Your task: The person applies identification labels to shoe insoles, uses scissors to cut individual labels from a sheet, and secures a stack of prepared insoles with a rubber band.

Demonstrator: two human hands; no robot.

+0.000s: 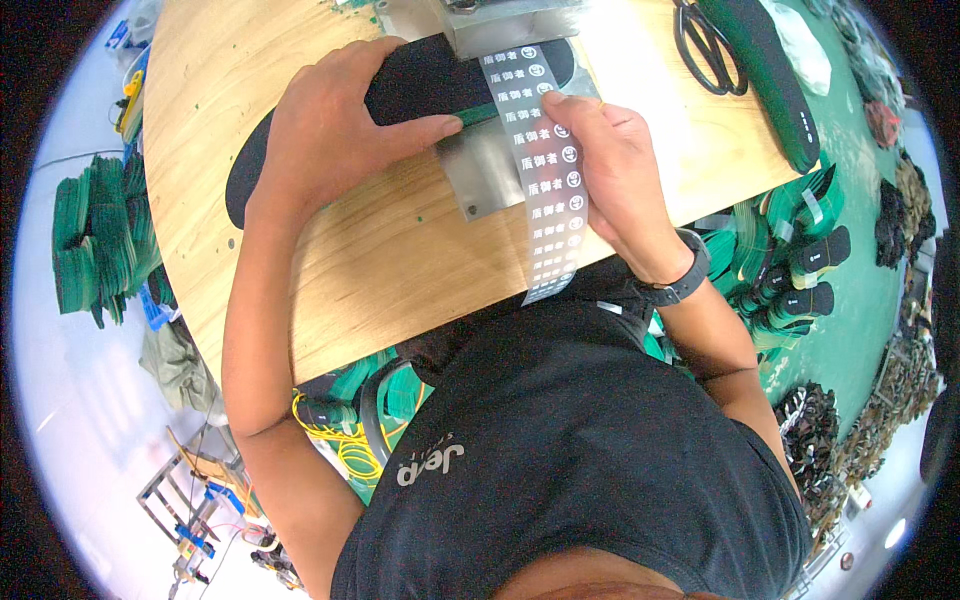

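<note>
A black insole (425, 80) with a green edge lies across a metal plate (480, 175) on the wooden table, its far end beneath a metal press head (515, 30). My left hand (325, 130) spans the insole, fingers over its far side and thumb along its near edge. A clear strip of film (545, 185) with repeated white printed marks runs from under the press head toward my body. Between thumb and forefinger, my right hand (610, 150) pinches the strip's right edge, close to the insole.
At the table's (400, 260) far right lie another black and green insole (765, 80) and a coiled black cable (710, 50). Stacks of green insoles (105, 235) stand at the left. More insoles (810, 280) are piled right of the table, and yellow cord (350, 440) hangs below its near edge.
</note>
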